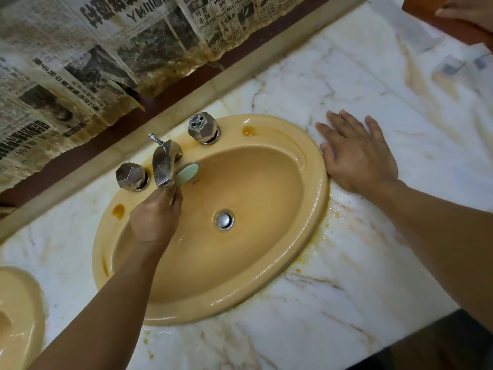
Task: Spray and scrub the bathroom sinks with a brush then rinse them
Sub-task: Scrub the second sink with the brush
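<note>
Item: ochre oval sink [316, 209], set in a stained white marble bench [360, 289]; its surface looks wet and glossy.
Fittings: chrome spout [163, 166] at the back rim, between two faceted chrome knobs [130, 176]; round metal drain plug [225, 220] in the basin floor.
Brush [186, 173]: pale green head, bristles blurred, inside the basin just beside the spout and possibly touching it.
Left hand [156, 217]: fingers curled round the brush handle, over the basin's rear left part.
Right hand [357, 153]: flat and spread on the bench, its edge against the sink rim, grasping nothing.
Surroundings: second sink [16, 303] at the left edge; stained newspaper [80, 49] covering the wall behind.
</note>
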{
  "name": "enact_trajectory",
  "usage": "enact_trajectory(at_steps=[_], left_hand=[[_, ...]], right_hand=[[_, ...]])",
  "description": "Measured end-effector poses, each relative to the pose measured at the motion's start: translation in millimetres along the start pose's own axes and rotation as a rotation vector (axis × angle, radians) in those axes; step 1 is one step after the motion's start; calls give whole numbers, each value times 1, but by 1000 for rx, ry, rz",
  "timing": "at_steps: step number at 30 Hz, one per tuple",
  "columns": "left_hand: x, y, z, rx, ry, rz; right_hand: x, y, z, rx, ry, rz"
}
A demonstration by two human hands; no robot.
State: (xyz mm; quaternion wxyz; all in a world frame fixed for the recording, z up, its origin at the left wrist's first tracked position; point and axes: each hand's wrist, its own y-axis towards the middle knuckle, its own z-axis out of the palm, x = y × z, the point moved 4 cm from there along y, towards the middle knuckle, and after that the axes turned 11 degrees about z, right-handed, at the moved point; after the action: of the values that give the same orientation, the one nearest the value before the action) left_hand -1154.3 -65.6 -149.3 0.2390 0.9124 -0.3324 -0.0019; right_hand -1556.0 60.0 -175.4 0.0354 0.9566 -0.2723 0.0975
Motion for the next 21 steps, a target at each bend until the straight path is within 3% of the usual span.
enact_trajectory(at_steps=[6,10,14,15,18,21], left_hand=[[13,6,-12,-17,40,-53],[11,-7,1,151,-39,96],[19,-25,7,164,-26,-28],[20,-33,9,233,10,-39],[18,-61,18,685,20,-77],[19,-71,13,858,48,-39]], right_hand=[[0,0,0,3,1,1],[-1,0,0,5,0,4],[-1,0,1,4,1,5],[-1,0,1,3,-1,4],[0,0,1,3,1,-3],[0,0,1,2,-1,-3]])
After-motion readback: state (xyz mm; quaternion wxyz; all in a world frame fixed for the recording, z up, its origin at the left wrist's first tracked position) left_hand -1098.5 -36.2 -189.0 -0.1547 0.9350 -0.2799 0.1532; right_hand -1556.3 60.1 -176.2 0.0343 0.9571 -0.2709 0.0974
